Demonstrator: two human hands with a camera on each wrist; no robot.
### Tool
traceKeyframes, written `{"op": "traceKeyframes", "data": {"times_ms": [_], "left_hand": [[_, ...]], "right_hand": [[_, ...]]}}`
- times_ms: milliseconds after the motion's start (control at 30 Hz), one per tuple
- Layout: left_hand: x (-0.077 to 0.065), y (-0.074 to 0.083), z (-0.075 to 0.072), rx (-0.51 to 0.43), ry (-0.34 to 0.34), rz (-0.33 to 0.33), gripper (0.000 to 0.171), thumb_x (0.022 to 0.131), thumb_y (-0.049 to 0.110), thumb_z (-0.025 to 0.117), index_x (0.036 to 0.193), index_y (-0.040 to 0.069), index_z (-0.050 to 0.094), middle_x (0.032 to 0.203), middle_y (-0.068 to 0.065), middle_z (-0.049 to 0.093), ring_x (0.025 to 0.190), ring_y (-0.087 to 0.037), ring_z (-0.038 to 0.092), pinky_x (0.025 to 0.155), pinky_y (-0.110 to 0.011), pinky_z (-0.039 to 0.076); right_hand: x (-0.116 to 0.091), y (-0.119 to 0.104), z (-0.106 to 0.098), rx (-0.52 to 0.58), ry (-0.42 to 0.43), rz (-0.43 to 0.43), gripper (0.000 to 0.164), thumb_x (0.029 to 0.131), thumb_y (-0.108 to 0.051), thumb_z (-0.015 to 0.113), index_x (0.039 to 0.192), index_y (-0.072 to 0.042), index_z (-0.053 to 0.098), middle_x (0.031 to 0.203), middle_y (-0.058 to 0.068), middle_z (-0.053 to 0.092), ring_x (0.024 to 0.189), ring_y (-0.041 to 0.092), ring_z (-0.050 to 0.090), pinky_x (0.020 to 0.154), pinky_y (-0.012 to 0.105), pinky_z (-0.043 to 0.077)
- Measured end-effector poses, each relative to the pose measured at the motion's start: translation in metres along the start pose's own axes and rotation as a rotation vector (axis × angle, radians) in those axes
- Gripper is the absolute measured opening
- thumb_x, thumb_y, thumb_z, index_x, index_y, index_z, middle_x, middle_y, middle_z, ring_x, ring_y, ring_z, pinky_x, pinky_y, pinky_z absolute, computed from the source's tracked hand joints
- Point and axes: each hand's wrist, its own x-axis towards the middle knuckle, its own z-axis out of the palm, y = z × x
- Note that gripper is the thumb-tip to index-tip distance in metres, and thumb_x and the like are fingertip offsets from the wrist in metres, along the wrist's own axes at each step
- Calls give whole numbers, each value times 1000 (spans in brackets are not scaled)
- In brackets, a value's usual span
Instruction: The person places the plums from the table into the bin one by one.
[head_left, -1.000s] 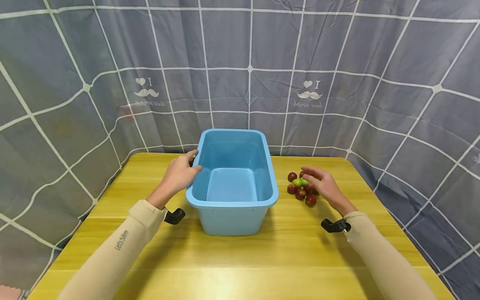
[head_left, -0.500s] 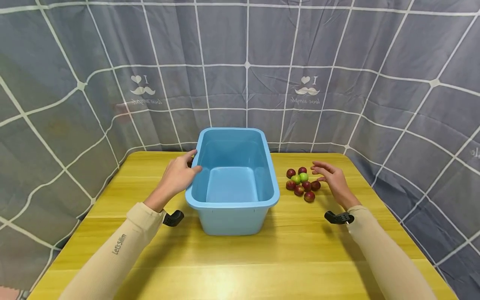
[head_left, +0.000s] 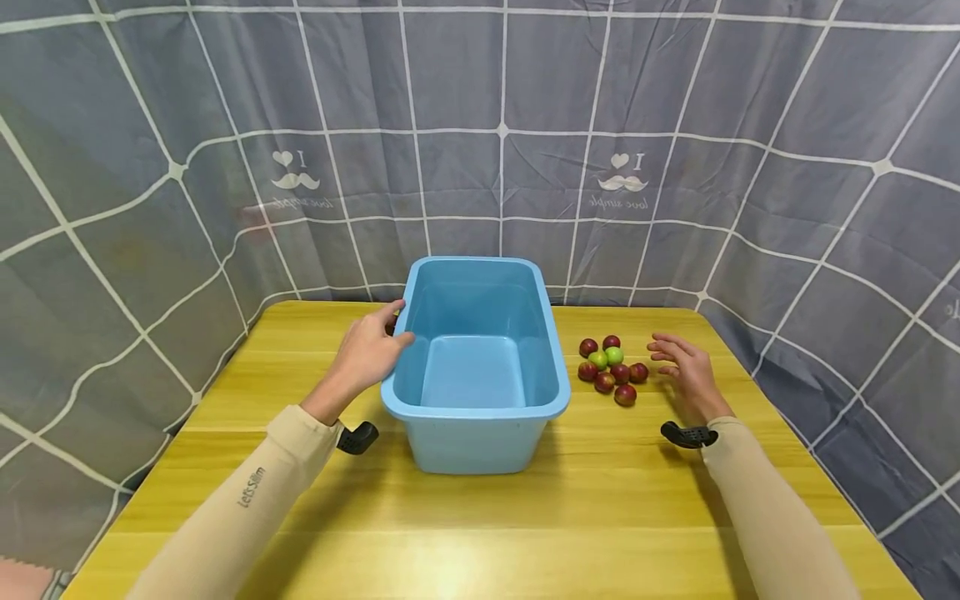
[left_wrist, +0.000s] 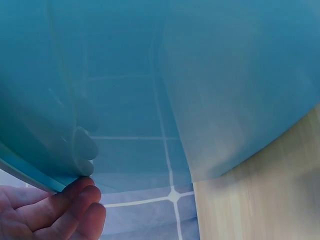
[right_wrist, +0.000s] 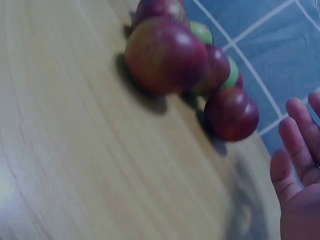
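A light blue rectangular plastic basin [head_left: 476,412] stands upright on the table, with nothing inside it. My left hand [head_left: 369,348] grips its left rim, thumb over the inside and fingers outside; the left wrist view shows the curled fingers [left_wrist: 92,220] below the rim. To the basin's right lies a loose cluster of dark red plums [head_left: 626,395] and two green fruits [head_left: 614,356]. My right hand [head_left: 686,371] hovers just right of the cluster, fingers loosely extended and holding nothing. In the right wrist view, a red plum [right_wrist: 232,114] lies nearest those fingers, apart from them.
The yellow wood-grain table [head_left: 465,533] carries everything. A grey curtain with white grid lines [head_left: 457,175] hangs behind and along both sides. A small dark red thing [head_left: 391,325] shows behind my left fingers, mostly hidden. Each wrist bears a black strap mount [head_left: 688,435].
My right hand has drawn back to the right from over the fruit, uncovering the whole cluster. My left hand keeps its grip on the basin rim. The view shifted slightly.
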Motion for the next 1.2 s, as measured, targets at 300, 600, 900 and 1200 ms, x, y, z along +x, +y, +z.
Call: {"op": "traceKeyframes", "data": {"times_ms": [300, 600, 900, 1200], "left_hand": [[-1, 0, 3, -6, 27, 3, 62, 96, 26, 56, 154, 9, 42, 116, -14, 69, 91, -27, 65, 75, -38, 50], [1, 1, 4, 52, 6, -6, 63, 96, 32, 54, 154, 11, 41, 123, -14, 67, 94, -28, 68, 75, -40, 53], [5, 5, 0, 195, -77, -55, 73, 96, 46, 48, 161, 21, 25, 146, -16, 54, 120, -38, 59, 86, -54, 50], [7, 5, -2, 213, -141, -80, 81, 96, 52, 46, 164, 26, 11, 159, -16, 39, 136, -40, 48, 95, -61, 46]], "right_hand": [[0, 16, -12, 16, 39, 122, 27, 103, -27, 59, 125, -13, 67, 99, -10, 72, 91, 16, 50, 64, 18, 44], [-3, 19, -18, -40, 7, 135, 28, 105, -29, 55, 128, -16, 65, 104, -9, 65, 90, 13, 46, 65, 16, 42], [-4, 20, -15, -174, 9, 127, 46, 99, -31, 65, 135, -2, 61, 99, -14, 62, 83, 11, 50, 68, 19, 43], [-3, 23, -13, -539, -58, 115, 61, 99, -44, 62, 143, -3, 55, 133, 6, 59, 108, 13, 49, 86, 26, 41]]}}
